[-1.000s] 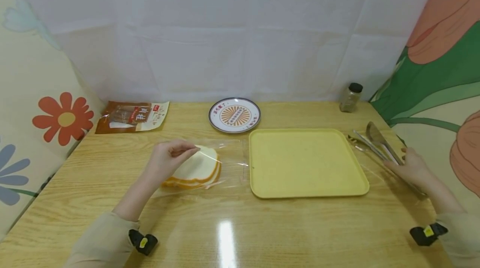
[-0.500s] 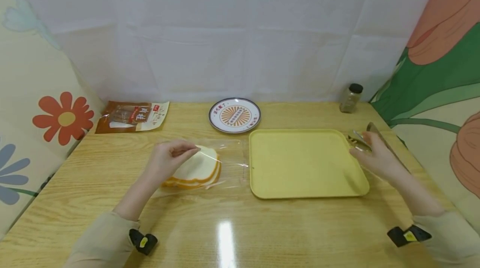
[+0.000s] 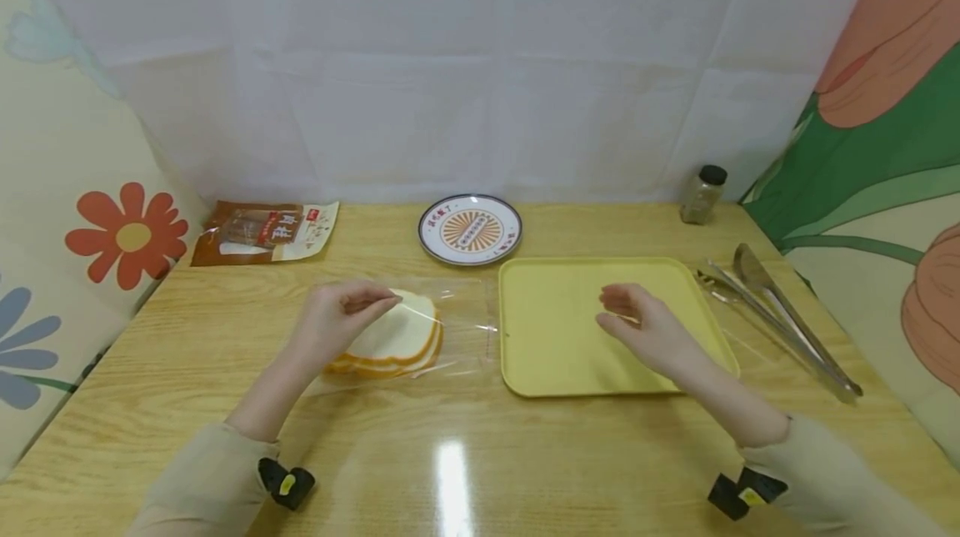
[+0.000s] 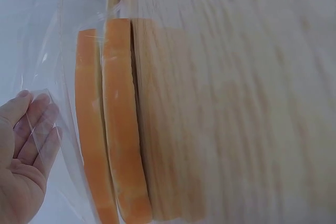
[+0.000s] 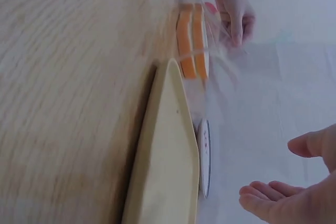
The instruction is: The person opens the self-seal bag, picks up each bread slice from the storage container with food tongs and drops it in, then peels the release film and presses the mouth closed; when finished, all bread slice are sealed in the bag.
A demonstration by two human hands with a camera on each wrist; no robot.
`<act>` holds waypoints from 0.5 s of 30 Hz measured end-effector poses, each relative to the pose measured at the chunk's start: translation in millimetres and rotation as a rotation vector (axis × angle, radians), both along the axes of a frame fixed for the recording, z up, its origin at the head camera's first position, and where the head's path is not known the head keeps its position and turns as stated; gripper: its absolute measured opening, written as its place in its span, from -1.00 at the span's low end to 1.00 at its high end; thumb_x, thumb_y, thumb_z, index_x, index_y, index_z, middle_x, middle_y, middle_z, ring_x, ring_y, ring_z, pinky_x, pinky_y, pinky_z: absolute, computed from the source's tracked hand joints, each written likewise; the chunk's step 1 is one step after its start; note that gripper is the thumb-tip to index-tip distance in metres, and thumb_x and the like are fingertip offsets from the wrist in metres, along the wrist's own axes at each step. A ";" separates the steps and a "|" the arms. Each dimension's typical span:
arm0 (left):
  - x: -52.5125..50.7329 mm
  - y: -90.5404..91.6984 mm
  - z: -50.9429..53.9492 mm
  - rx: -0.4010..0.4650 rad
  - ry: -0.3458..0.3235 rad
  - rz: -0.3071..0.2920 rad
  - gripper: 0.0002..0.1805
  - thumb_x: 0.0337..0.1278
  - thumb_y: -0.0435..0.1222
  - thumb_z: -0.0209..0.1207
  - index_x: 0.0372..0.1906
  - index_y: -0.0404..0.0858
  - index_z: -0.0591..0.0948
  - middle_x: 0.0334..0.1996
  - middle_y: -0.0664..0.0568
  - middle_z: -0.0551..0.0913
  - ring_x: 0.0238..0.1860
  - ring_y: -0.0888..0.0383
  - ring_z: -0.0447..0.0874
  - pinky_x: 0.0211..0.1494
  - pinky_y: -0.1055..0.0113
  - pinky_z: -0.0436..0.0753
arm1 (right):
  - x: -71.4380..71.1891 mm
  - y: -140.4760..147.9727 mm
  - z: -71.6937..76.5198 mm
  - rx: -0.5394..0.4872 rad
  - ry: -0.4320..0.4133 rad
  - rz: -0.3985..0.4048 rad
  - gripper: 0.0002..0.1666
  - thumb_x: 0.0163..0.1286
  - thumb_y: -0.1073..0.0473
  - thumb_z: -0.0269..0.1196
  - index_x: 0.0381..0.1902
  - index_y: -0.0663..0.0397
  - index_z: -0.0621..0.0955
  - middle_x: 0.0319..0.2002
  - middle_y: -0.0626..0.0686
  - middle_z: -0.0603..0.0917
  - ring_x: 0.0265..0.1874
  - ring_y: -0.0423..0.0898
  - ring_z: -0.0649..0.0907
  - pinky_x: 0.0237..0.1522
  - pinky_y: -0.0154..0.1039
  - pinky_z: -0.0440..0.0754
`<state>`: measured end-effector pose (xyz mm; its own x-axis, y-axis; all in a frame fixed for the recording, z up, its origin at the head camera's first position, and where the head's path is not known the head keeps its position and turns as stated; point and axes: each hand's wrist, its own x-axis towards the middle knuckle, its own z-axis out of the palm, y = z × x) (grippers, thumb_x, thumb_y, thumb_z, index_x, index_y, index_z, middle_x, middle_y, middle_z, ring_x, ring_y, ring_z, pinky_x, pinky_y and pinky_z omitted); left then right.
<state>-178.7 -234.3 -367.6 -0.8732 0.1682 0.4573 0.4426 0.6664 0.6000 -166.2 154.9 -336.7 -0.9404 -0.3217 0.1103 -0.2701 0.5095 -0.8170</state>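
I took this for a small, set-up food-preparation corner, though whether in a home or elsewhere I could not tell. A creased white cloth (image 3: 480, 78) hung behind my wood-grain bench (image 3: 585, 470), and a left wall (image 3: 82, 145) and right wall (image 3: 877, 145), both covered in big flowers, closed in the sides. The kitchen character showed in what I had before me: sliced bread (image 3: 396, 338) in clear film (image 3: 467, 333), a yellow tray (image 3: 555, 345), a patterned plate (image 3: 470, 230), a dark-capped jar (image 3: 701, 199), long metal utensils (image 3: 804, 333) and a printed food packet (image 3: 264, 233)
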 end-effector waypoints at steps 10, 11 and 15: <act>1.2 1.2 0.7 0.004 0.004 0.005 -0.94 0.03 -0.37 0.31 -0.36 -0.26 0.73 -0.37 -0.07 0.76 -0.35 0.43 0.67 -0.31 0.65 0.64 | 27.3 -57.9 -19.5 -0.214 -0.294 0.168 -0.59 0.44 0.23 0.05 0.08 0.52 0.44 0.03 0.38 0.58 0.01 0.15 0.63 0.07 -0.18 0.64; 1.2 1.3 0.8 0.006 0.001 0.005 -0.94 0.03 -0.37 0.31 -0.36 -0.26 0.73 -0.37 -0.06 0.76 -0.35 0.44 0.67 -0.31 0.65 0.64 | 29.2 -63.3 -21.1 -0.247 -0.330 0.188 -0.58 0.44 0.24 0.05 0.08 0.55 0.43 0.03 0.41 0.58 0.01 0.16 0.63 0.07 -0.16 0.64; 1.3 1.6 0.5 0.005 -0.003 0.003 -0.94 0.04 -0.35 0.30 -0.35 -0.25 0.73 -0.37 -0.07 0.76 -0.35 0.45 0.67 -0.30 0.66 0.63 | 34.7 -83.9 -27.1 -0.330 -0.435 0.233 -0.57 0.44 0.28 0.04 0.08 0.62 0.41 0.01 0.45 0.57 -0.01 0.21 0.64 0.06 -0.12 0.64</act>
